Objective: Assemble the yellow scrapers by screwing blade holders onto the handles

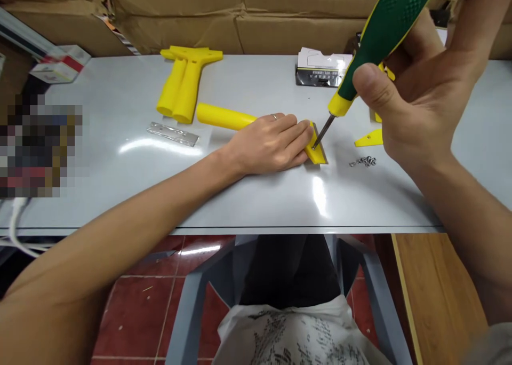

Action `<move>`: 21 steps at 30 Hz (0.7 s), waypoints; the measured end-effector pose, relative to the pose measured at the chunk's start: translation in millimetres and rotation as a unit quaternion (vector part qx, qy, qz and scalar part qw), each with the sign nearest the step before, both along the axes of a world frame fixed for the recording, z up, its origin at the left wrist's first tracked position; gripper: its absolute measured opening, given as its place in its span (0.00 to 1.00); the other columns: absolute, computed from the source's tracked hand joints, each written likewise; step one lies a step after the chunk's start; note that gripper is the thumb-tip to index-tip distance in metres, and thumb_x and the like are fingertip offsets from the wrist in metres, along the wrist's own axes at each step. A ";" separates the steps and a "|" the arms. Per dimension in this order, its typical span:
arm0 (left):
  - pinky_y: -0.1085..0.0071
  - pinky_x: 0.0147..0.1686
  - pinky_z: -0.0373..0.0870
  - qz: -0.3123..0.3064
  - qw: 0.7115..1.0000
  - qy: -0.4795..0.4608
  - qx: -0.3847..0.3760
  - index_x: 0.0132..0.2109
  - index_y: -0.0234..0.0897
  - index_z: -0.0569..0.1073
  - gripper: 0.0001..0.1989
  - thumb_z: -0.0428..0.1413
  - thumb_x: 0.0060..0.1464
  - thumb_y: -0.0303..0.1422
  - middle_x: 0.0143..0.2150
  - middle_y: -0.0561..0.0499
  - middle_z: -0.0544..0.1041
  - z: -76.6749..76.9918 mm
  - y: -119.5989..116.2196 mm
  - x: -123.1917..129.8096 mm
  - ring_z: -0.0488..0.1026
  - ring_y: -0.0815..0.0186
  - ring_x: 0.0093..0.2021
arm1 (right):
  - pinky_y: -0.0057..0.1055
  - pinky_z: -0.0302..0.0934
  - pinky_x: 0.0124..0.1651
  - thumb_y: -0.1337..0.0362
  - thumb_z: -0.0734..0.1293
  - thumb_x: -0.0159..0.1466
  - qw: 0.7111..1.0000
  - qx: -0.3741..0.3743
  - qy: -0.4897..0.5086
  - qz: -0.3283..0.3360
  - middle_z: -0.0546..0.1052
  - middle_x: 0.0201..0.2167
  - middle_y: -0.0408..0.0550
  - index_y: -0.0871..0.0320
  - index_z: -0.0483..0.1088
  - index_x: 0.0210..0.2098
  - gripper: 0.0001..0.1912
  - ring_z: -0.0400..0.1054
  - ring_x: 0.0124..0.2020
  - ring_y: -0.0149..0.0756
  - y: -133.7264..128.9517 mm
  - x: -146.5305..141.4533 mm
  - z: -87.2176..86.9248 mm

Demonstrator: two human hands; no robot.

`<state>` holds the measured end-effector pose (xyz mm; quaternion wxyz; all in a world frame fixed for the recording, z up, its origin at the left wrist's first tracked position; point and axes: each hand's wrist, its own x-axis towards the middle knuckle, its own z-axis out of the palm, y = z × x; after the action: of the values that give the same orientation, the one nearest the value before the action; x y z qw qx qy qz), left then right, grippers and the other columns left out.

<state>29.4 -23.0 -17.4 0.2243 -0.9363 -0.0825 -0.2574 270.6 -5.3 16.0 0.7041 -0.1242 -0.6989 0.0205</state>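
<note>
My left hand [274, 143] presses a yellow scraper [226, 117] down on the table, fingers wrapped over its head. A thin metal blade edge shows along the scraper's right end. My right hand [420, 87] grips a green and yellow screwdriver [378, 45], tilted, its tip at a screw on the scraper head. To the right lie a small heap of screws [366, 161] and a flat yellow plate [368, 138], partly hidden behind my right hand. Two yellow scraper handles [180, 82] rest side by side at the back left.
Wrapped metal blades [173, 134] lie on the white table [132, 189] left of the scraper. A black and white package [323, 69] stands at the back, before brown cardboard boxes [192, 13]. A small red and white box [62, 63] sits at the far left.
</note>
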 end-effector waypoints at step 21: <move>0.54 0.42 0.81 0.024 0.996 0.004 -0.082 0.57 0.35 0.75 0.18 0.43 0.77 0.38 0.50 0.41 0.83 -3.2 1.1 2.1 0.82 0.56 0.45 | 0.35 0.83 0.51 0.58 0.73 0.74 0.934 -0.356 -0.008 0.014 0.81 0.55 0.31 0.38 0.73 0.55 0.13 0.78 0.59 0.31 -66.0 8.1 36.4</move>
<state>31.5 -21.9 -20.7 0.1536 -0.9501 -0.1250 -0.2411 278.7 -71.3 52.4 0.6078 -0.3572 -0.6529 0.2770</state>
